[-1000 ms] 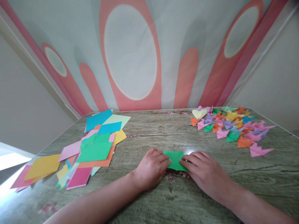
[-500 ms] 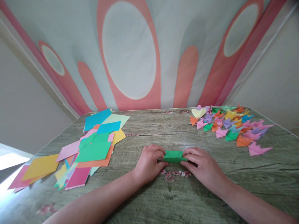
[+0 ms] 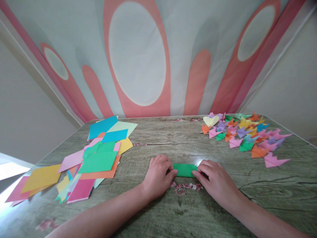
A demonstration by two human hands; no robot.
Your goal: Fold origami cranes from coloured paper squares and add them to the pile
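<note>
A narrow folded strip of green origami paper (image 3: pixel 185 170) lies at the middle of the table, between my hands. My left hand (image 3: pixel 159 173) grips its left end, thumb in front and fingers behind. At the right end, my right hand (image 3: pixel 210 173) pinches the paper between thumb and curled fingers. The strip's long sides run left to right, and its ends are partly covered by my fingertips.
Loose sheets of coloured paper, a green sheet (image 3: pixel 100 162) among them, overlap on the left of the wood-patterned table (image 3: pixel 158 211). Several folded paper birds crowd the far right, with a pink bird (image 3: pixel 274 161) nearest me. A patterned cloth (image 3: pixel 137 56) hangs behind the table.
The green paper has gone from a raised, partly folded shape to a flatter strip, slightly nearer me. My fingers have shifted a little at both ends.
</note>
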